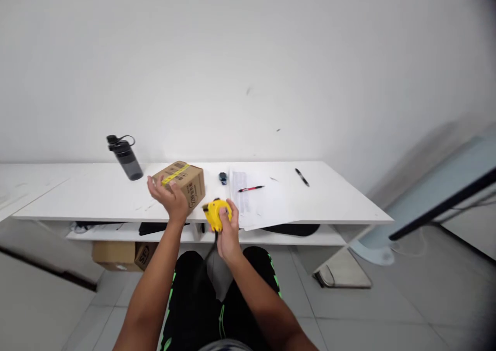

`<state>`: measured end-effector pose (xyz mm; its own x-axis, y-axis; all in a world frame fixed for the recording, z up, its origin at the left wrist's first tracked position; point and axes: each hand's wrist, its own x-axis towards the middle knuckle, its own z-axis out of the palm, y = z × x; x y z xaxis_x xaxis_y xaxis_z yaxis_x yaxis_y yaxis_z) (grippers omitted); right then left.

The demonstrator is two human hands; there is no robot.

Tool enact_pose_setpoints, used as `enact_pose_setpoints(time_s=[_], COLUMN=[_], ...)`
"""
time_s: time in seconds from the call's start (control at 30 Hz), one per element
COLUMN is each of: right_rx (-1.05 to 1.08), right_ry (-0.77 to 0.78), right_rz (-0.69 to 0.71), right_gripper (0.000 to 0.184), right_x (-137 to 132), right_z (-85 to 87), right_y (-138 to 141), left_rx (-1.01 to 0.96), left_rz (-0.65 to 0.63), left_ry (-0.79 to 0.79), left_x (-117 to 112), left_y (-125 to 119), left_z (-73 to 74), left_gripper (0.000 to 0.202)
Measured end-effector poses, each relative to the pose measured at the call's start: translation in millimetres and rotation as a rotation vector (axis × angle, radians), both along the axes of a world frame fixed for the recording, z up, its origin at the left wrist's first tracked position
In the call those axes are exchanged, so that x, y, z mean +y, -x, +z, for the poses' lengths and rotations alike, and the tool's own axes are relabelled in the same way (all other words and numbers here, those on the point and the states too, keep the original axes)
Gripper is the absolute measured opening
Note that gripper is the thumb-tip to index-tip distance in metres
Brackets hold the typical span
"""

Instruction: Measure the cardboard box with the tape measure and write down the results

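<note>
A small brown cardboard box (186,180) sits on the white table (96,196) with yellow tape stretched over its top. My left hand (169,197) rests against the box's near left side, its fingers pinching the tape's end at the top edge. My right hand (227,229) is closed around a yellow tape measure (215,212) at the table's front edge, just right of the box.
A dark water bottle (126,157) leans at the back left. Papers (258,201) with a red pen (251,188) lie to the right, a black pen (302,177) beyond, a small dark object (222,177) behind. Another cardboard box (120,255) stands under the shelf.
</note>
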<state>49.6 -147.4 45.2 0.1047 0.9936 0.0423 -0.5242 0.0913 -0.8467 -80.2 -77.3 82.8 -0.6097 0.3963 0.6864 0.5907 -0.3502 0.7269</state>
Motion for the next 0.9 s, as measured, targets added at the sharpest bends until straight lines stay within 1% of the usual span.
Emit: enact_pose_setpoints(time_s=[0.03, 0.07, 0.1, 0.13, 0.2, 0.23, 0.27, 0.3, 0.33, 0.37, 0.4, 0.43, 0.47, 0.5, 0.53, 0.57, 0.6, 0.63, 0.7, 0.77, 0.8, 0.83, 0.87, 0.9], right_rx=[0.058, 0.102, 0.128, 0.134, 0.06, -0.017, -0.111, -0.219, -0.34, -0.474, -0.63, -0.822, -1.037, -1.246, -1.436, -1.604, -1.733, -1.807, -1.847, -1.841, -1.83, -1.778, -1.669, -1.502], right_ry=[0.081, 0.133, 0.157, 0.154, 0.085, 0.033, -0.019, -0.064, -0.099, -0.12, -0.129, -0.132, -0.123, -0.117, -0.112, -0.101, -0.091, -0.096, -0.113, -0.128, -0.13, -0.13, -0.135, -0.147], right_rz=[-0.007, -0.023, -0.041, -0.06, -0.069, -0.041, 0.016, 0.093, 0.169, 0.222, 0.236, 0.169, 0.023, -0.096, -0.157, -0.146, -0.083, -0.02, 0.06, 0.065, 0.038, -0.021, -0.1, -0.179], right_gripper=[0.073, 0.072, 0.072, 0.073, 0.077, 0.079, 0.08, 0.08, 0.077, 0.073, 0.068, 0.059, 0.052, 0.048, 0.048, 0.049, 0.047, 0.041, 0.03, 0.025, 0.026, 0.028, 0.031, 0.033], right_x=[-7.8, -13.8, -18.1, -21.2, -23.7, -22.8, -20.1, -14.8, -6.5, 5.1, 20.3, 38.8, 59.8, 82.5, 105.5, 127.6, 147.7, 164.9, 189.6, 203.0, 206.7, 209.0, 210.0, 209.9], right_z=[-13.0, -24.4, -33.8, -41.1, -49.8, -51.5, -51.9, -50.9, -48.7, -45.5, -41.5, -36.9, -32.3, -28.1, -24.9, -22.9, -22.4, -23.1, -26.9, -31.1, -32.6, -33.5, -34.0, -34.2], right_y=[-6.9, -13.8, -20.6, -27.3, -41.4, -49.7, -59.6, -71.4, -85.3, -100.9, -117.5, -134.3, -150.2, -164.4, -176.1, -185.2, -191.8, -196.3, -201.2, -204.2, -205.5, -206.5, -206.9, -206.5], left_rx=[-0.001, -0.034, -0.096, -0.17, -0.322, -0.39, -0.446, -0.482, -0.499, -0.495, -0.466, -0.418, -0.35, -0.266, -0.168, -0.062, 0.043, 0.143, 0.308, 0.381, 0.379, 0.353, 0.312, 0.267], left_rz=[-0.066, -0.185, -0.343, -0.518, -0.79, -0.877, -0.915, -0.922, -0.903, -0.876, -0.856, -0.846, -0.844, -0.845, -0.849, -0.859, -0.871, -0.884, -0.893, -0.879, -0.868, -0.86, -0.854, -0.849], left_ry=[-0.03, -0.015, 0.031, 0.115, 0.338, 0.444, 0.516, 0.554, 0.557, 0.538, 0.515, 0.496, 0.492, 0.501, 0.52, 0.547, 0.579, 0.614, 0.671, 0.702, 0.713, 0.724, 0.738, 0.752], left_x=[-12.0, -26.6, -42.1, -57.0, -78.4, -82.8, -82.2, -76.8, -67.5, -55.2, -41.0, -26.2, -11.5, 2.4, 15.2, 26.7, 37.0, 46.1, 61.9, 75.9, 83.0, 90.4, 98.2, 106.2], left_y=[-13.3, -28.0, -43.5, -58.9, -86.9, -97.9, -106.3, -112.0, -115.2, -116.3, -115.9, -114.7, -113.2, -111.8, -110.9, -110.5, -110.5, -110.8, -112.0, -113.4, -114.2, -115.0, -115.9, -116.9], left_z=[-7.0, -16.5, -27.8, -39.5, -59.5, -66.0, -69.8, -71.0, -70.2, -68.0, -64.7, -60.9, -57.1, -53.6, -50.5, -48.3, -47.1, -46.9, -49.5, -55.2, -58.5, -61.8, -64.9, -67.5], left_gripper=[0.046, 0.048, 0.05, 0.054, 0.065, 0.065, 0.064, 0.062, 0.06, 0.057, 0.055, 0.053, 0.051, 0.048, 0.046, 0.043, 0.041, 0.038, 0.035, 0.034, 0.034, 0.035, 0.036, 0.037])
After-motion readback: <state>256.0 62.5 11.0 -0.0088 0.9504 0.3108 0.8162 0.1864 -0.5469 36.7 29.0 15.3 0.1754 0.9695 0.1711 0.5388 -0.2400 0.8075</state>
